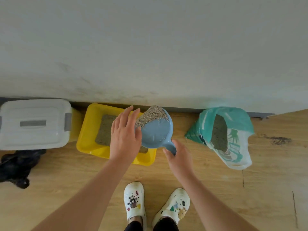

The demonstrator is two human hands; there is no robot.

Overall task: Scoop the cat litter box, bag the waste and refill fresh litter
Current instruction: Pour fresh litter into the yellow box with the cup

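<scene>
Head view: yellow litter box point(88, 140) on wood floor point(216, 189) against wall, part-filled w/ litter. Blue scoop point(157, 133) held above box's right end, heaped w/ fresh litter point(153, 115) at far edge. Right hand point(179, 158) clenched on scoop handle. Left hand point(125, 134) released, flat, fingers against scoop's left rim. Open litter bag point(221, 135) right of box; white lidded bin point(34, 124) left of box; black bag point(16, 167) near bin
</scene>
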